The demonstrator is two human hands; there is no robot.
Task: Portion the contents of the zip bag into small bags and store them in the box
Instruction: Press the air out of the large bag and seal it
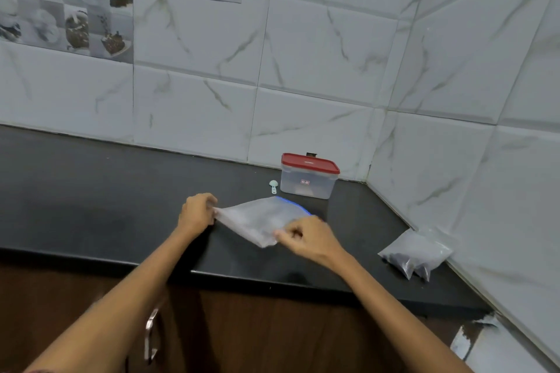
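Zip bag [260, 221] first: we see it held flat just above the black counter [91, 191], near the middle of the worktop and a little back from the front edge. It looks clear and limp, with a blue zip strip along its far right edge; whether anything is inside it we cannot tell. Our left hand [197, 212] pinches the bag's left corner with curled fingers, and our right hand [309, 236] pinches the near right corner, so the bag is stretched between the two.

Behind the bag, toward the corner where the two tiled walls meet, stands the box [307, 177], a clear tub with a red lid closed on top. A small pale scoop [273, 186] lies just beside the box on its left, apart from the bag. Off to the right, close against the side wall, lie the small bags [416, 253], clear packets with dark contents gathered at their lower ends, well apart from our hands.

For room to move, we have a long bare stretch of counter on the left, running back to the rear wall. On the right the counter narrows toward the side wall and the small bags. Below the front edge we see brown cabinet doors with a metal handle [151, 336].
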